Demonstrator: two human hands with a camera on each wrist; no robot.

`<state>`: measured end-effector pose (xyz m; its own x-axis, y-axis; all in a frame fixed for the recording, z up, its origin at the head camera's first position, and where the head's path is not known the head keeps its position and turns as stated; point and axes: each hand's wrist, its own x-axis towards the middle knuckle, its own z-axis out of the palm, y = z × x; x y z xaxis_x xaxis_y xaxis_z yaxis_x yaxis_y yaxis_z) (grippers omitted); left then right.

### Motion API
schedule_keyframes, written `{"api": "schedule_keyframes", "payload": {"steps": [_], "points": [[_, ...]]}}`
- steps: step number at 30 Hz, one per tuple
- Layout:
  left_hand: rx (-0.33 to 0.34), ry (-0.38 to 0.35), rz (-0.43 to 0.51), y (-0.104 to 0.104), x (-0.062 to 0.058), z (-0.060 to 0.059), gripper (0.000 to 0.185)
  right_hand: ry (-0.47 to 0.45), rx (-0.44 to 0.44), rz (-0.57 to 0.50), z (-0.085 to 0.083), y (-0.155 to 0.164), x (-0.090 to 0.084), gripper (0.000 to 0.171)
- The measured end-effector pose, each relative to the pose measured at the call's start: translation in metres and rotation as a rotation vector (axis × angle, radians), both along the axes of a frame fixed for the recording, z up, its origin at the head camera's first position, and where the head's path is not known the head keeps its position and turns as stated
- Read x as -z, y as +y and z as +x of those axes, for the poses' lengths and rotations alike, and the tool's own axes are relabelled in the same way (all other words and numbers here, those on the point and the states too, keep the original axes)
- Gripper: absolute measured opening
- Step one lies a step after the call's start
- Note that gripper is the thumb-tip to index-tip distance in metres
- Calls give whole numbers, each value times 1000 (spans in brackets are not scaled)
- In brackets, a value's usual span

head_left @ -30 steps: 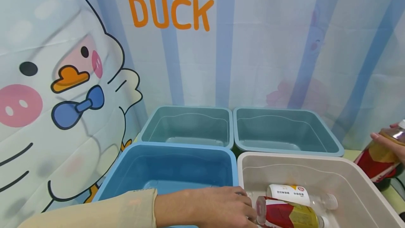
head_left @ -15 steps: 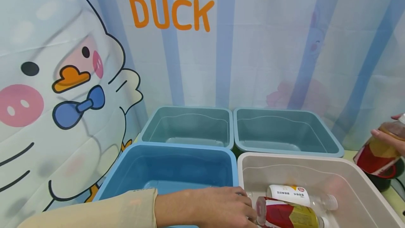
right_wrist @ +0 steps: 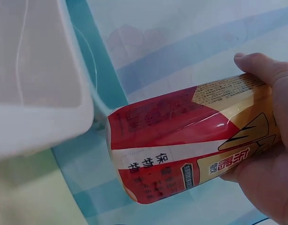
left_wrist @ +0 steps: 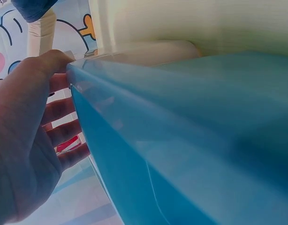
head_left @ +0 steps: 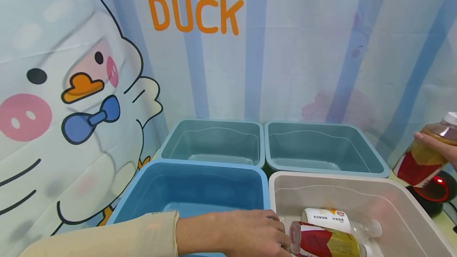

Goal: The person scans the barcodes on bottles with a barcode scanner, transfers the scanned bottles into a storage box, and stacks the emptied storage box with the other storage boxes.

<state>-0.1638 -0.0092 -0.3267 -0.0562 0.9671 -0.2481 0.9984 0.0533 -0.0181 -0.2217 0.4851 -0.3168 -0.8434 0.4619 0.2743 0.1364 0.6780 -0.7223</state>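
Note:
My left hand (head_left: 246, 231) lies over the rim between the blue bin (head_left: 200, 165) and the white bin (head_left: 321, 177). Its fingers reach the base of a red-and-yellow labelled bottle (head_left: 325, 243) lying in the white bin. In the left wrist view the thumb of that hand (left_wrist: 26, 140) sits on the blue bin's rim (left_wrist: 191, 140), with the fingers loosely bent. A white-labelled bottle (head_left: 332, 219) lies beside the red one. At the far right my right hand (head_left: 433, 144) grips another red-and-yellow bottle (head_left: 425, 158), tilted in the air; the right wrist view shows this bottle (right_wrist: 181, 145) in the hand (right_wrist: 270, 154).
Two teal bins (head_left: 214, 124) (head_left: 321, 126) stand behind the front pair against a duck-print curtain (head_left: 192, 13). A black round device with a red glow (head_left: 433, 187) sits on the table under the held bottle. The white bin's corner (right_wrist: 36, 93) is left of that bottle.
My right hand has lifted its bottle higher and a little left, uncovering the red-glowing device beneath. The left hand has stayed on the rim.

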Motion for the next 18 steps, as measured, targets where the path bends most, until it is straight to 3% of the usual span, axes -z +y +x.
{"api": "schedule_keyframes", "payload": {"steps": [5,13,18], "points": [[-4,-11,1,0,0,0,62,44,-14,48,-2,-12,-12,96],[16,3,-6,1,-1,-2,61,157,-166,179,-11,-34,-29,69],[18,14,-9,1,-1,-2,61,110,-282,173,-14,-52,-37,82]]}}
